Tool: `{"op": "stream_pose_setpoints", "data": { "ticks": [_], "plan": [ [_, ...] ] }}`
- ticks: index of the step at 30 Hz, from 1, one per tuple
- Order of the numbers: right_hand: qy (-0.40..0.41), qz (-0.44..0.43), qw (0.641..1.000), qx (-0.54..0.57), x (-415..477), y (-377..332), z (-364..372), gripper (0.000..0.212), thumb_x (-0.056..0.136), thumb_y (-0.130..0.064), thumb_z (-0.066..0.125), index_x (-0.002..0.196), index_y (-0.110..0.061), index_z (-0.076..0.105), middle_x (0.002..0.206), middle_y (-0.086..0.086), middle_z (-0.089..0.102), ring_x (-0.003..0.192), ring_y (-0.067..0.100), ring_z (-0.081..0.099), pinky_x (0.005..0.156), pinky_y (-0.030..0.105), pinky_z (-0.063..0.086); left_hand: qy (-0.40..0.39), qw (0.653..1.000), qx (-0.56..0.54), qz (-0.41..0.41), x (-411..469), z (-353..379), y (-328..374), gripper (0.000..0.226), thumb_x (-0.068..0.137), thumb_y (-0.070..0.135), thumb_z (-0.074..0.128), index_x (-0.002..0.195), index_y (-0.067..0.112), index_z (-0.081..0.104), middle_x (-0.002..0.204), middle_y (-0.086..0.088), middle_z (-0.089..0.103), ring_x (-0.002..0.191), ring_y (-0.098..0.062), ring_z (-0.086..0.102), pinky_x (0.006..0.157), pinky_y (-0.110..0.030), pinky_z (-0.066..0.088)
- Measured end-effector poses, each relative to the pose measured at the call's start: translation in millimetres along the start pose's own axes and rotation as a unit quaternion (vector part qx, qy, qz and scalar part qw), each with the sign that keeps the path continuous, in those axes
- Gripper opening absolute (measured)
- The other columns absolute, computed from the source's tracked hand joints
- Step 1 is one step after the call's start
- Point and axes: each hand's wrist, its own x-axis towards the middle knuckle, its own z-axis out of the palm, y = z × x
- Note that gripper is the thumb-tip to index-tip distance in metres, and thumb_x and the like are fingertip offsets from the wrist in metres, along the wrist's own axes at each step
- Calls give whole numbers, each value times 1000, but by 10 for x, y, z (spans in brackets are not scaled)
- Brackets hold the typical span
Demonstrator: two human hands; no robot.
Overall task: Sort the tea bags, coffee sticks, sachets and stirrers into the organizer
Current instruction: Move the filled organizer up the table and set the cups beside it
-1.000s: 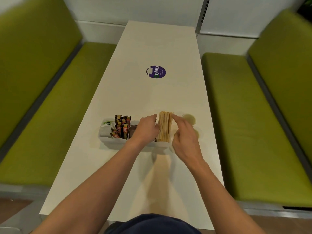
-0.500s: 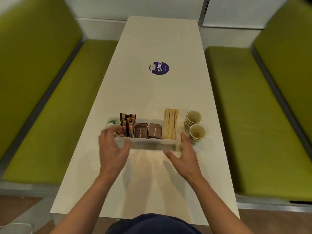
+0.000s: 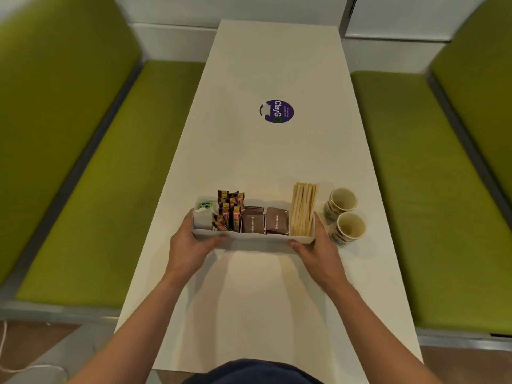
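Observation:
A long white organizer [image 3: 255,240] sits across the near part of the white table. From left to right it holds white tea bags [image 3: 203,214], upright coffee sticks [image 3: 229,210], brown sugar sachets [image 3: 264,223] and wooden stirrers [image 3: 302,209]. My left hand [image 3: 191,245] grips the organizer's left end, thumb on the front wall. At the right end my right hand [image 3: 317,249] grips it the same way, with the fingers hidden behind the end wall.
Two paper cups [image 3: 345,216] stand just right of the organizer, close to my right hand. A purple round sticker [image 3: 276,111] lies farther up the table [image 3: 266,300]. Green benches [image 3: 432,189] run along both sides.
Both hands left the stirrers, drew back, then closed on the two ends of the organizer. The camera view shifted slightly.

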Motion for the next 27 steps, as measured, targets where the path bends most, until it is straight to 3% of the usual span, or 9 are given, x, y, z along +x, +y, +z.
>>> {"op": "stream_pose_setpoints", "data": {
  "ticks": [6,11,19,22,27],
  "plan": [
    [12,-21,999,-27,390,-137,71,88,92,-49,70,160,-36,17,157,-13,43,143,10,43,116,46,42,0,1000,-7,18,407,-120,93,65,70,16,90,122,39,57,103,15,71,91,0,67,81,-33,61],
    [24,-39,999,-25,1012,-529,121,82,94,-37,72,159,-33,22,150,-10,51,133,12,53,111,38,46,4,999,15,45,1154,-250,287,73,65,36,94,127,34,56,109,16,71,100,-6,68,89,-40,58],
    [23,-38,999,-1,1848,-825,260,76,94,-32,72,156,-36,28,142,-13,55,127,14,56,107,42,50,8,998,15,57,2064,-232,474,66,67,27,94,123,26,61,105,12,72,96,-6,69,85,-37,60],
    [17,-34,999,1,2014,-839,296,74,95,-31,71,155,-35,29,132,-20,52,118,9,55,105,39,51,4,998,16,60,2247,-223,450,65,65,27,95,122,27,61,105,12,73,95,-5,70,85,-38,60],
    [12,-29,1000,-2,2152,-811,342,72,95,-30,70,154,-35,29,134,-14,56,119,12,57,102,35,51,-1,998,20,53,2392,-215,348,67,62,33,95,120,31,61,104,12,74,96,-9,71,86,-43,60]
  ]
}}
